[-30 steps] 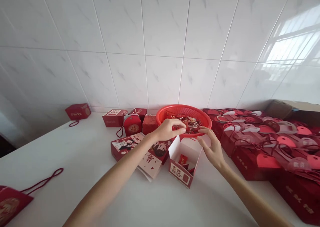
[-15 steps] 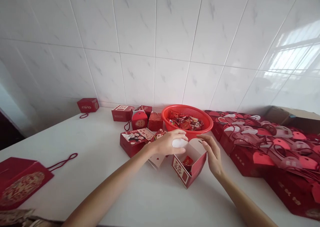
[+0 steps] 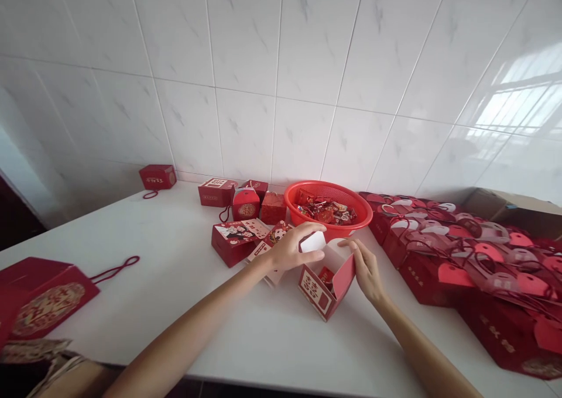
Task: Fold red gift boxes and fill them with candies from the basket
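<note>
Open box [image 3: 315,294] stands on the white worktop [image 3: 263,339], at six o'clock from the red basket [image 3: 342,230], with red packets [image 3: 325,274] inside. Left hand [image 3: 292,249], at eleven o'clock: fingers parted about a white flap [image 3: 312,243]; grip cannot be determined. Right hand [image 3: 366,272], two o'clock: fingers at the box's side; grip likewise undetermined. Step, as judged: working the flaps; next move calls for aligning them. Corded boxes [image 3: 432,278] massed at three o'clock; tiled wall [image 3: 246,35] at twelve.

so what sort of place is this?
Probably an indoor packing spot, home or small workshop, can't tell which: a white table against a tiled wall, rows of red boxes at the right, and a red basket of small wrapped packets behind an open red box.
</note>
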Demonstrator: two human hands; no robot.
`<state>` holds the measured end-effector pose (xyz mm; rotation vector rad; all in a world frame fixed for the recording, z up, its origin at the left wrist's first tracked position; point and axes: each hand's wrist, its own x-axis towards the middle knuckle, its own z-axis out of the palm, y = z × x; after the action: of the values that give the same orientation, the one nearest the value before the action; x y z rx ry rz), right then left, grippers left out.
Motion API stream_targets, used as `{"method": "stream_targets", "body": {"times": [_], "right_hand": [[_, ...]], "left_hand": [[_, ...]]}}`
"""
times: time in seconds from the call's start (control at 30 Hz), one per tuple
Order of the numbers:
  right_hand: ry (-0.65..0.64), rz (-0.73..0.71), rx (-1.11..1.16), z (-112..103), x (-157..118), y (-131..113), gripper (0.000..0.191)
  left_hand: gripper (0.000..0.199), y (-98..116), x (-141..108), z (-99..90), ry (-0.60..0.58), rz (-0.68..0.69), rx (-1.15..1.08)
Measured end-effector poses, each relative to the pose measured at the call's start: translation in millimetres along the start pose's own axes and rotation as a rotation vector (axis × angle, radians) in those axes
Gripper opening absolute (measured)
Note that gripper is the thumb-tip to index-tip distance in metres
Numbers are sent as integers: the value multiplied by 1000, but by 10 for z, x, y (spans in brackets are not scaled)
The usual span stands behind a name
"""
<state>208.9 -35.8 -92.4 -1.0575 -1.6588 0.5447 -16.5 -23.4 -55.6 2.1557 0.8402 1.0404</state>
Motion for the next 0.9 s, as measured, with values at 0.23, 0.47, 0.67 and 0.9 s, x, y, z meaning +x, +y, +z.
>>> {"method": "stream_targets", "body": {"times": [0.23, 0.47, 0.67, 0.9], "right_hand": [[5, -4, -47, -2, -3, 23, 43], [-6, -11, -48, -6, 8, 30, 36], [71, -43, -78, -5, -8, 10, 30], [101, -76, -90, 1, -22, 37, 32]], "left_hand": [[63, 56, -79, 37, 3, -90, -108], [31, 62, -65, 60, -183, 18, -170], [37, 52, -40, 217, -24, 15, -66], [45, 24, -50, 369, 93, 85, -37]]}}
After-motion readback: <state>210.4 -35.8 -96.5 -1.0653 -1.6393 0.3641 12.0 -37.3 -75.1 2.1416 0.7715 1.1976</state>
